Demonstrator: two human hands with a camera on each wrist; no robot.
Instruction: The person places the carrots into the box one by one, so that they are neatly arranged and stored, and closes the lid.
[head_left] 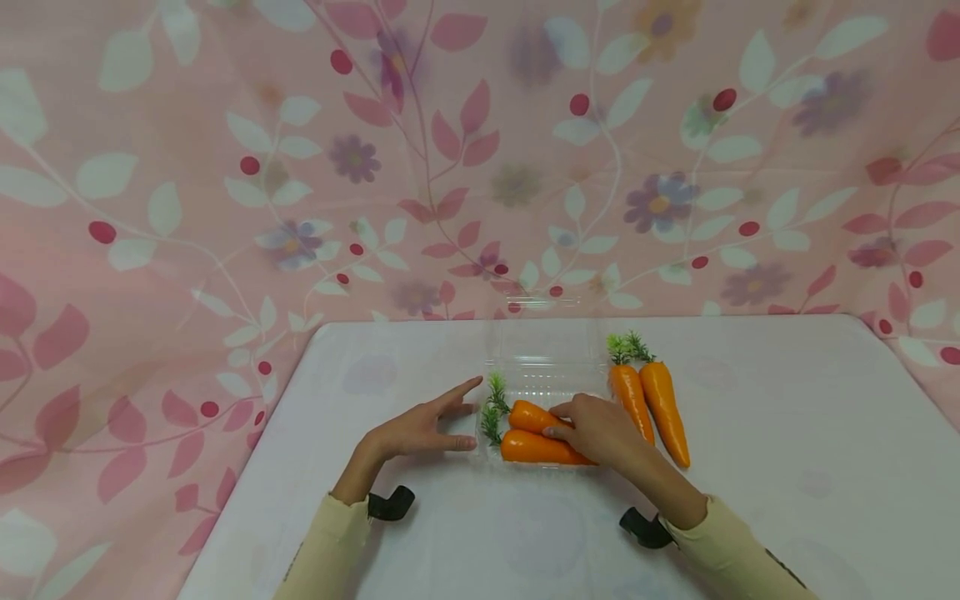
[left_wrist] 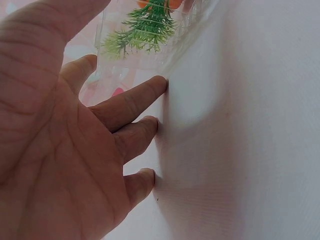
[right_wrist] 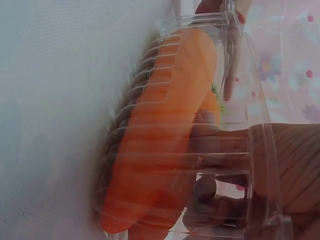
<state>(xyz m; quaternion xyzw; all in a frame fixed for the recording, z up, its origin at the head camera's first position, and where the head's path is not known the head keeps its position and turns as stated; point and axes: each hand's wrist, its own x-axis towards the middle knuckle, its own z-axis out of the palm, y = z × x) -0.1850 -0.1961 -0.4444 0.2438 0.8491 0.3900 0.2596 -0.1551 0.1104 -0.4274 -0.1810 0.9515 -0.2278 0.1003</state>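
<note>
A clear plastic clamshell box (head_left: pixel 543 386) stands with its lid raised on the table. Inside lie two artificial carrots side by side, a rear carrot (head_left: pixel 529 414) and a front carrot (head_left: pixel 536 447), green tops to the left. My right hand (head_left: pixel 600 427) reaches into the box and grips the rear carrot between thumb and fingers. Through the clear wall, the right wrist view shows the front carrot (right_wrist: pixel 160 125) and my fingers behind it. By the box's left end is my left hand (head_left: pixel 420 427), fingers spread, holding nothing; several of its fingertips touch the table in the left wrist view.
Two more carrots lie right of the box, an inner carrot (head_left: pixel 632 396) and an outer carrot (head_left: pixel 666 412), leaves toward the back. A white cloth covers the table (head_left: pixel 795 433). Behind it hangs a pink floral curtain (head_left: pixel 480 167).
</note>
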